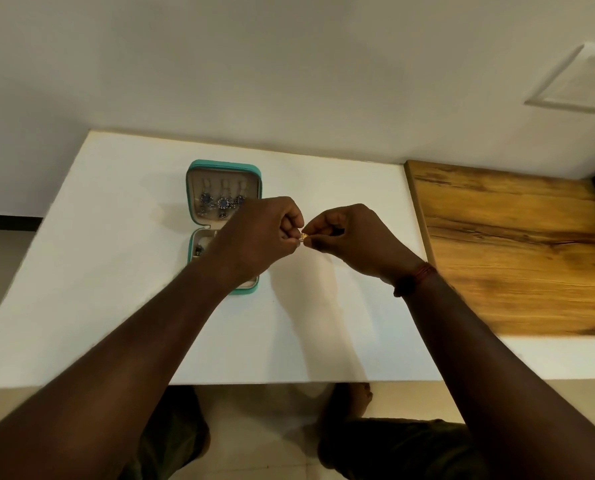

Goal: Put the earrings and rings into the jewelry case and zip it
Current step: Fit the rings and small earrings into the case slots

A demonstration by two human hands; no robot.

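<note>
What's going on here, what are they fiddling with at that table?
A person is packing jewelry. Both hands, the left hand and the right hand, pinch one small gold piece between the fingertips, above the white table. Beside them lies a teal jewelry case, open, with blue-stoned earrings already hanging in its lid. The case is not zipped yet.

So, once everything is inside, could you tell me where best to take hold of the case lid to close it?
Probably at the far edge of the lid, coming from behind. The jewelry case lies open and flat on the white table, hinged in the middle, so the far rim swings toward you. The blue earrings hang inside; fold gently.
</note>
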